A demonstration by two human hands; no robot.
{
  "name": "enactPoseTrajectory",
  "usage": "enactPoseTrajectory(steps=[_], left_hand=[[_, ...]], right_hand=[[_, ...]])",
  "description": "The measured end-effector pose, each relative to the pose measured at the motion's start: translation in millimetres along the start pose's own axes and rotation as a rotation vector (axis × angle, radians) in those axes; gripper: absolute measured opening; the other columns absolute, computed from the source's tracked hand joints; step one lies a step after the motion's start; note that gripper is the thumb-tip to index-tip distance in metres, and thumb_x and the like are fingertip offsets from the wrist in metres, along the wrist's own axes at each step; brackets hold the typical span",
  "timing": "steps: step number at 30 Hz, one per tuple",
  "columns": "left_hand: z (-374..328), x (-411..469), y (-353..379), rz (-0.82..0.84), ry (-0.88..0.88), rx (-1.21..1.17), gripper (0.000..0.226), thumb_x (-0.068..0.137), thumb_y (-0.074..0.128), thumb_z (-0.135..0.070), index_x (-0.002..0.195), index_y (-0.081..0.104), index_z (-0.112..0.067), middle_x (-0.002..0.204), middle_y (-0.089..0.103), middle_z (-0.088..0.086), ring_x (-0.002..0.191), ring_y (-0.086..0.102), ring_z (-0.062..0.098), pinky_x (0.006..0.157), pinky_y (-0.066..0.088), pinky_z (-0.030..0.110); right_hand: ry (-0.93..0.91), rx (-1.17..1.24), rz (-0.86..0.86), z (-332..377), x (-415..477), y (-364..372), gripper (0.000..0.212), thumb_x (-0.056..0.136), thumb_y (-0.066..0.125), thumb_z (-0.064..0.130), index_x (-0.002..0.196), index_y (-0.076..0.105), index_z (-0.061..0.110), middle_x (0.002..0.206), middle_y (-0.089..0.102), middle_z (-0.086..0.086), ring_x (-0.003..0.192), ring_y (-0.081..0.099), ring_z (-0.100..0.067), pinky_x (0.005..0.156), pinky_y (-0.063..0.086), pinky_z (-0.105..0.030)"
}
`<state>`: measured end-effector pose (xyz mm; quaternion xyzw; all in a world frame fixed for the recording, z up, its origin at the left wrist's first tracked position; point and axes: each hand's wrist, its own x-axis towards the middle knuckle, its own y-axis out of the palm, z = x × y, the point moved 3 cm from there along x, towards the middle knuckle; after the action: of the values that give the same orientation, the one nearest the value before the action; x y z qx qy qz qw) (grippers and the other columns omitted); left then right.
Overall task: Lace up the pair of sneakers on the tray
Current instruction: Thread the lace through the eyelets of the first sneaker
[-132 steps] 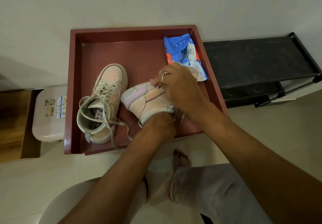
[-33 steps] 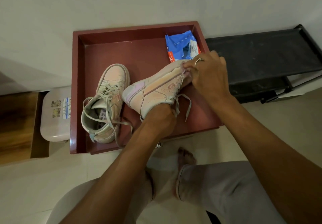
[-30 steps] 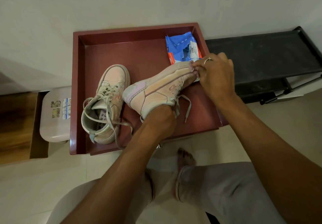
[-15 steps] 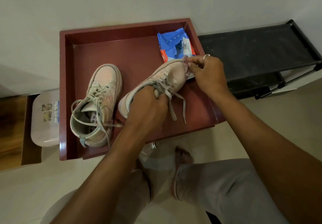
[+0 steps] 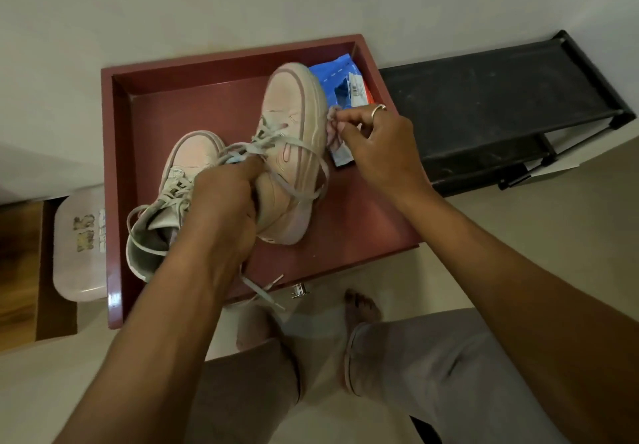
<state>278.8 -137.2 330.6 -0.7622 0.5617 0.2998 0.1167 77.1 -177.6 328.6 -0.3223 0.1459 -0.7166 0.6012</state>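
- Grips the sneaker at its collar with the left hand, fingers curled over the opening, forefinger stretched toward the tongue.
- Points its toe away from that hand, toward the far wall of the red tray; heel low by the left wrist, on the tray floor or just above it, cannot tell which.
- Pinches a small pale wipe between thumb and fingertips of the right hand, pressed against the sneaker's sole edge; remaining fingers curled in.
- Wears a ring on that hand.
- Shows the lace threaded just beyond the left forefinger, with a slack loop hanging across the sneaker's side between the two hands.
- Trails one lace end over the near tray edge, beside the left forearm.
- Hides part of the other sneaker under the left hand; upright in the tray, toe away, laces loose, just beside the held one.
- Beyond the right hand, in the far tray corner: a blue packet, partly behind the toe and the fingers.
- Right of the right hand, outside the tray: a black rack.
- Below both hands, on the floor: a bare foot.
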Motion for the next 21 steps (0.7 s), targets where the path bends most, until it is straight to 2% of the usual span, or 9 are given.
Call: enactPoseTrajectory(steps=[1, 3, 5, 9, 13, 15, 18, 19, 21], left_hand=[[0.7, 1.2, 0.8, 0.034, -0.063, -0.131, 0.016, 0.094, 0.058, -0.007, 0.103, 0.069, 0.000, 0.095, 0.075, 0.011, 0.085, 0.073, 0.022, 0.081, 0.059, 0.038], [0.6, 0.3, 3.6, 0.101, -0.141, -0.233, 0.024, 0.097, 0.053, -0.009, 0.116, 0.065, 0.001, 0.110, 0.072, 0.016, 0.097, 0.072, 0.025, 0.084, 0.059, 0.042], [1.4, -1.2, 5.7, 0.168, -0.191, -0.260, 0.026, 0.099, 0.051, -0.011, 0.119, 0.064, -0.002, 0.113, 0.071, 0.015, 0.099, 0.071, 0.025, 0.081, 0.060, 0.042], [6.0, -0.2, 6.4, 0.210, -0.251, -0.241, 0.018, 0.096, 0.054, -0.005, 0.105, 0.067, 0.001, 0.107, 0.072, 0.016, 0.095, 0.072, 0.024, 0.085, 0.058, 0.040], [11.0, 2.5, 10.1, 0.264, -0.276, -0.249, 0.029, 0.097, 0.048, -0.002, 0.123, 0.061, 0.005, 0.120, 0.068, 0.017, 0.107, 0.068, 0.025, 0.094, 0.055, 0.035], [10.9, 1.5, 10.4, 0.314, -0.274, -0.248, 0.028, 0.098, 0.043, 0.000, 0.118, 0.062, 0.006, 0.112, 0.069, 0.018, 0.099, 0.069, 0.023, 0.088, 0.057, 0.030], [10.1, 0.0, 9.2, 0.366, -0.244, -0.137, 0.022, 0.094, 0.041, 0.005, 0.102, 0.062, 0.004, 0.082, 0.065, 0.015, 0.067, 0.066, 0.019, 0.060, 0.055, 0.024], [10.8, -0.2, 8.6, 0.368, -0.230, -0.098, 0.023, 0.093, 0.042, 0.007, 0.104, 0.062, 0.004, 0.082, 0.067, 0.014, 0.067, 0.067, 0.018, 0.060, 0.055, 0.024], [12.0, 1.2, 7.8, 0.363, -0.196, -0.041, 0.027, 0.091, 0.045, 0.009, 0.111, 0.063, 0.005, 0.094, 0.071, 0.013, 0.079, 0.071, 0.020, 0.070, 0.057, 0.026]], right_hand=[[-0.031, -0.001, -0.009, 4.0, -0.1, 0.4, 0.015, 0.093, 0.067, 0.013, 0.105, 0.077, 0.011, 0.088, 0.065, 0.022, 0.075, 0.062, 0.006, 0.072, 0.051, -0.013], [-0.066, 0.013, -0.024, 8.5, -1.7, 1.1, 0.016, 0.094, 0.066, 0.015, 0.107, 0.075, 0.011, 0.094, 0.066, 0.018, 0.077, 0.062, -0.001, 0.072, 0.053, -0.017], [-0.092, 0.030, -0.055, 9.1, -1.5, -0.5, 0.016, 0.094, 0.066, 0.015, 0.108, 0.074, 0.011, 0.098, 0.066, 0.016, 0.085, 0.063, 0.002, 0.077, 0.051, -0.013], [-0.151, 0.057, -0.041, 16.4, -2.1, -3.8, 0.015, 0.094, 0.065, 0.013, 0.106, 0.074, 0.008, 0.102, 0.069, 0.008, 0.092, 0.064, 0.001, 0.080, 0.051, -0.014], [-0.286, -0.014, 0.124, 30.1, -12.2, 8.6, 0.016, 0.091, 0.066, 0.014, 0.104, 0.076, 0.009, 0.098, 0.073, 0.001, 0.096, 0.065, -0.013, 0.086, 0.053, -0.030], [-0.300, -0.121, 0.202, 30.8, -16.5, 18.4, 0.019, 0.091, 0.065, 0.019, 0.105, 0.077, 0.013, 0.094, 0.071, 0.001, 0.093, 0.062, -0.014, 0.083, 0.052, -0.034], [-0.267, -0.195, 0.256, 29.8, -16.4, 21.7, 0.025, 0.093, 0.062, 0.025, 0.111, 0.077, 0.018, 0.095, 0.069, 0.001, 0.093, 0.059, -0.016, 0.080, 0.053, -0.038], [-0.262, -0.210, 0.284, 30.0, -15.7, 20.6, 0.026, 0.094, 0.062, 0.027, 0.114, 0.077, 0.018, 0.097, 0.069, 0.001, 0.094, 0.059, -0.016, 0.081, 0.053, -0.039], [-0.248, -0.224, 0.353, 30.1, -14.2, 18.4, 0.030, 0.094, 0.062, 0.032, 0.119, 0.075, 0.020, 0.099, 0.068, 0.001, 0.095, 0.059, -0.015, 0.082, 0.053, -0.038]])
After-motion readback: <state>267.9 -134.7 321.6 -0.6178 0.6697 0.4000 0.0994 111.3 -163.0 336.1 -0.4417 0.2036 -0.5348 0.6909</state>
